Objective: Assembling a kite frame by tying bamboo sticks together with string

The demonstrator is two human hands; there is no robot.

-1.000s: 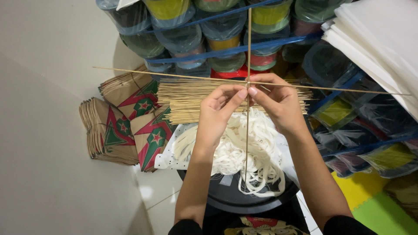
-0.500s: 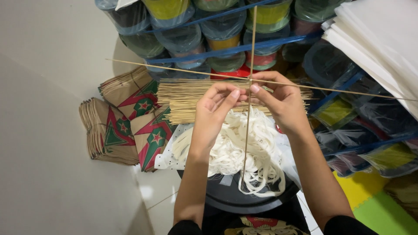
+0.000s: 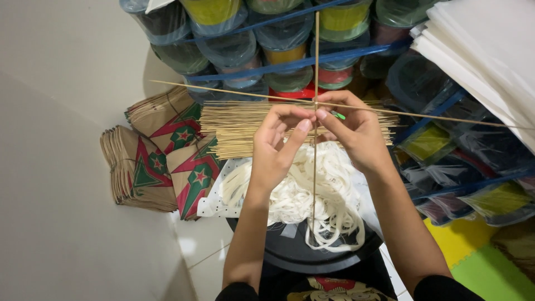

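My left hand (image 3: 277, 146) and my right hand (image 3: 353, 132) meet at the crossing of two thin bamboo sticks. The upright stick (image 3: 315, 167) runs from top centre down past my wrists. The cross stick (image 3: 446, 117) slants from upper left to the right. Fingers of both hands pinch the crossing point. A small green object (image 3: 337, 115) shows at my right fingers. Below my hands lies a bundle of bamboo sticks (image 3: 237, 129) and a heap of white strips (image 3: 334, 187).
Stacks of brown paper pieces with red and green star patterns (image 3: 157, 159) lie at the left. Wrapped spools of coloured thread (image 3: 267, 39) fill the top and right. White sheets (image 3: 485, 53) are at the top right. A dark round tray (image 3: 301, 253) sits near my lap.
The cross stick's left end has dropped a little and its right end risen, and my fingers have shifted slightly at the crossing. Both hands stay in the same place.
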